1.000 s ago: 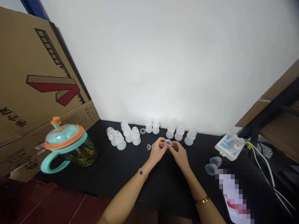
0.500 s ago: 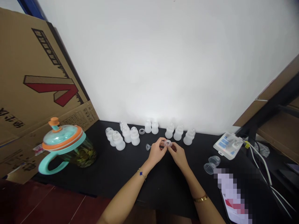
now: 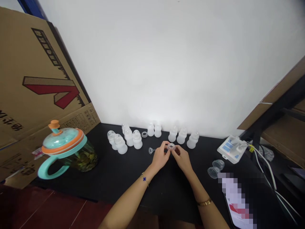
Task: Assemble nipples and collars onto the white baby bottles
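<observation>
Between my two hands is a small whitish bottle collar ring point(image 3: 171, 146), held just above the black table point(image 3: 114, 184). My left hand point(image 3: 161, 155) pinches its left side, and my right hand point(image 3: 181, 157) grips the right side; the fingertips behind it are partly hidden. A clear nipple point(image 3: 151, 150) lies on the table just left of my left hand. Another collar ring point(image 3: 144, 134) rests farther back. White baby bottles stand along the back: several on the left point(image 3: 121, 147), two in the middle point(image 3: 157, 130), and three on the right point(image 3: 182, 136).
On the left stand a teal-lidded jug point(image 3: 64, 143) with leaves inside and a large cardboard box point(image 3: 28, 57). Two clear domed caps point(image 3: 213, 172), a phone point(image 3: 238, 203) and a white power strip point(image 3: 231, 149) with cables lie on the right. A white wall point(image 3: 171, 63) rises behind.
Both hands stay at the same place with the collar ring, which now appears slightly turned between the fingers. The view has shifted very slightly; the bottles stand unmoved.
</observation>
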Action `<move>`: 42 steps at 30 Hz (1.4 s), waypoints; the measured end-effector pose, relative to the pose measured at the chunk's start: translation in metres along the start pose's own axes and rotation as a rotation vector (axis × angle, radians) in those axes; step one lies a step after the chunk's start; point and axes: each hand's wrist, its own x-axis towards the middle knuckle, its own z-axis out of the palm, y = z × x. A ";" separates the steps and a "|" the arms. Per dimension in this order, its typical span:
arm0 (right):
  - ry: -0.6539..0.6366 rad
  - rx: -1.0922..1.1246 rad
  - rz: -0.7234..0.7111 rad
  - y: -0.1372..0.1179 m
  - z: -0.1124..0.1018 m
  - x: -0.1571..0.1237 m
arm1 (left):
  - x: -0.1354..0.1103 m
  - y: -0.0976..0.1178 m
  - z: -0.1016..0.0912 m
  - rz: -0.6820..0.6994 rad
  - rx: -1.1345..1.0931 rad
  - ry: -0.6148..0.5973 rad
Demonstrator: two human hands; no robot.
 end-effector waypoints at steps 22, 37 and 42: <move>0.007 0.055 0.024 -0.005 0.001 -0.001 | 0.000 -0.003 0.006 -0.010 -0.074 0.069; 0.021 0.093 0.037 -0.005 0.003 -0.001 | -0.001 0.001 0.006 -0.047 -0.078 0.087; 0.027 0.086 0.041 -0.006 0.003 -0.002 | -0.001 -0.001 0.007 -0.040 -0.071 0.098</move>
